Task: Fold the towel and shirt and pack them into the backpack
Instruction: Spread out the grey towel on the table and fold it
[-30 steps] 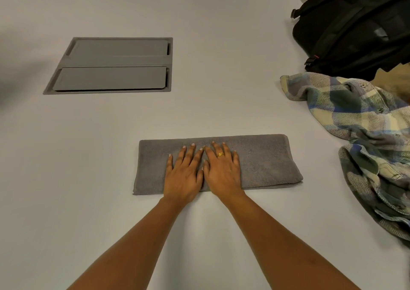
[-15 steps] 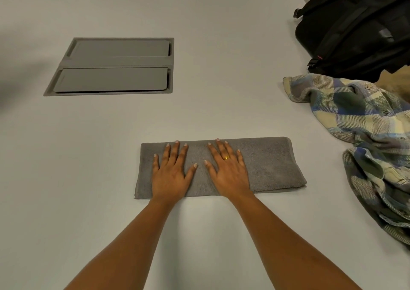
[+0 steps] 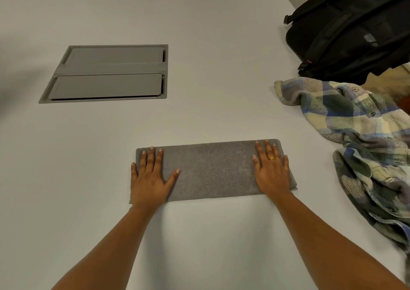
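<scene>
A grey towel (image 3: 213,170), folded into a long narrow strip, lies flat on the white table (image 3: 221,68) in front of me. My left hand (image 3: 150,179) presses flat on its left end with fingers straight and spread. My right hand (image 3: 271,172), wearing a gold ring, presses flat on its right end. A crumpled plaid shirt (image 3: 359,139) in blue, green and cream lies at the right, apart from the towel. A black backpack (image 3: 355,30) lies at the far right corner, just beyond the shirt.
A grey recessed cable hatch (image 3: 106,74) with two lids is set into the table at the far left. The table's right edge runs behind the shirt and the backpack.
Both hands have slid apart from the middle of the towel out to its two ends, staying flat on the cloth. The towel, shirt and backpack have not moved.
</scene>
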Demonstrator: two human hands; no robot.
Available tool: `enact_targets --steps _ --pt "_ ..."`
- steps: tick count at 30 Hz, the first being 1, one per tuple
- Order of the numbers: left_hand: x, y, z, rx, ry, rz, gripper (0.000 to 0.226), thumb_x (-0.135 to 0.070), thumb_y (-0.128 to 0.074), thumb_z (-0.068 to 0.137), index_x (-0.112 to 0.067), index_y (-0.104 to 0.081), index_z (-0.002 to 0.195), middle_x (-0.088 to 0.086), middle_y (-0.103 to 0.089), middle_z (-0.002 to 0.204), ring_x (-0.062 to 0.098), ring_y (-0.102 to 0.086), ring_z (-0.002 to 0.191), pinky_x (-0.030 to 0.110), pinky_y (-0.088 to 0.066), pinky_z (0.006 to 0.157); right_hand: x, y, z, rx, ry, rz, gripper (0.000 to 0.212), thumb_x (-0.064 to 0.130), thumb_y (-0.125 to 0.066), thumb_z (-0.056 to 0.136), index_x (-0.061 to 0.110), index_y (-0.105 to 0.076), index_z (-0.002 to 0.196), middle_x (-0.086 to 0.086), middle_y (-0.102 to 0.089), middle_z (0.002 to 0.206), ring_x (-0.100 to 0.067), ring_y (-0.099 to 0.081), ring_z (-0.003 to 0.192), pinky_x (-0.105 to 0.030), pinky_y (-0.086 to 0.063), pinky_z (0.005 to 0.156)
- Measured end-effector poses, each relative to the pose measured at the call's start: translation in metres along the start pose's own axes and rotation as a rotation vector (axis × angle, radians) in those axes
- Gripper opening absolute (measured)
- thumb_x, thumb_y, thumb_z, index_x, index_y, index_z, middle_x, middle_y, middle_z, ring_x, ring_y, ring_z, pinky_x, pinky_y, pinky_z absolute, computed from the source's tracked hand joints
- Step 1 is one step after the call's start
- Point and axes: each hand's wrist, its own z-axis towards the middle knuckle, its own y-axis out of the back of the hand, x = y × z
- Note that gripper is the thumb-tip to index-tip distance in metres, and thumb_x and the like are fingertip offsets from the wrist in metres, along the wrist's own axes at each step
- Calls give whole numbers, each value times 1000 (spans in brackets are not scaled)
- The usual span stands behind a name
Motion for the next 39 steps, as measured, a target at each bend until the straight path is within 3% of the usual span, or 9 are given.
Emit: enact_targets --steps 6,13,20,23,26,30,33,37,39 --pt "-1 4 -2 16 -16 15 91 -73 3 74 -23 -3 150 -2 0 158 16 5 145 43 5 115 -2 5 2 -112 -95 201 39 19 -35 100 14 -45 137 -13 -32 150 -31 -23 140 -47 -19 114" --pt "-8 10 -14 68 51 -4 91 -72 7 69 -29 -5 149 -3 5 158 16 8 145 59 -4 110 -5 18 -6 -107 -260 159 41 20 -44 97 13 -42 137 -17 -44 137 -35 -41 120 -45 -36 95" --pt "10 13 -31 48 7 -134 91 -71 -2 73 -24 -17 149 -1 -4 158 17 1 145 47 -7 115 27 54 -5 -138 -468 488 38 11 -58 88 9 -44 124 -20 -56 118 -36 -55 104 -42 -45 85" --pt "12 16 -33 49 2 -230 81 -68 -18 83 -21 -23 148 1 -7 158 18 -4 145 43 -7 115 67 69 -10 -199 -391 570 39 11 -60 84 9 -46 121 -17 -56 117 -34 -55 103 -40 -45 84" --pt "13 20 -35 12 22 -358 55 -42 -40 97 -14 -32 144 3 -12 157 21 -12 144 42 -14 117 120 71 -22 -157 -200 708 40 9 -63 81 9 -49 118 -15 -57 116 -32 -57 102 -34 -45 84" --pt "18 29 -41 -65 59 -483 45 -24 -40 99 -10 -36 141 4 -17 155 20 -21 141 33 -24 111 184 58 -46 149 53 907 46 16 -66 84 12 -47 125 -6 -57 119 -18 -57 100 -20 -43 80" --pt "28 33 -45 -89 113 -509 42 -20 -37 100 -9 -36 141 6 -19 155 22 -26 139 34 -29 107 200 41 -54 361 153 787 38 25 -56 93 14 -48 128 -4 -54 128 -16 -57 105 -26 -48 84" --pt "42 32 -50 -81 134 -534 44 -22 -36 100 -7 -35 141 8 -34 149 23 -33 136 34 -27 110 188 21 -59 287 244 558 40 24 -52 95 14 -46 134 -8 -48 135 -22 -46 123 -30 -40 100" --pt "43 30 -53 -78 122 -558 43 -21 -38 100 -7 -36 140 9 -42 143 24 -41 131 32 -31 107 179 9 -65 344 315 413 53 33 -52 94 18 -34 142 -9 -31 149 -24 -29 136 -36 -29 111"
